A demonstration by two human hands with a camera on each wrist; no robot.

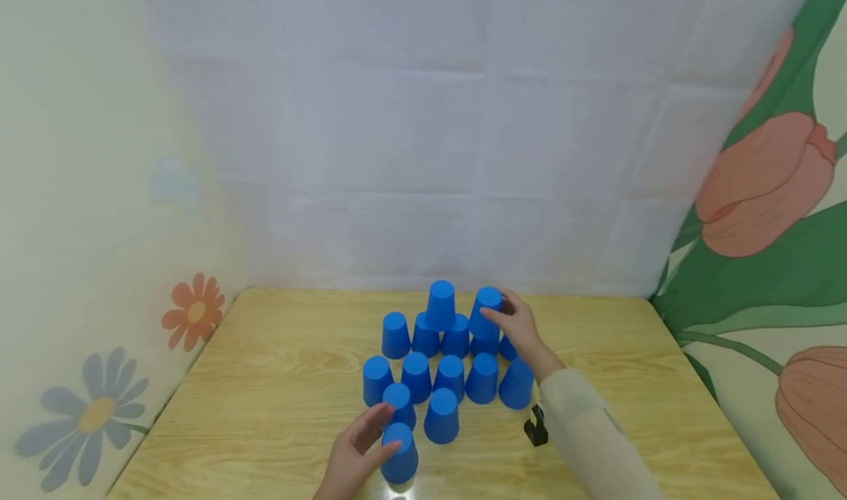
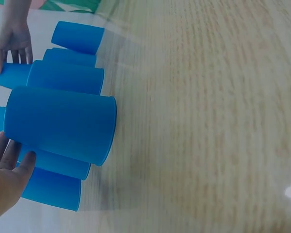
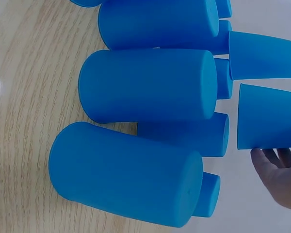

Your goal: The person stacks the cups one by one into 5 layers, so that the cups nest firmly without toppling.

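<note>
My right hand grips an upside-down blue cup by its upper right side, close over the back row. Its fingers and thumb press that cup in the right wrist view. Beside it stands another cup, resting across two cups of the back row. My left hand has its thumb and fingers spread at the left of the nearest cup. The fingers overlap the cup behind it. In the left wrist view the nearest cup partly hides the left hand.
A middle row of several upside-down cups stands in front of the back row. One more cup stands near the front. A small black object lies by the right sleeve. Cloth hangs behind the wooden table.
</note>
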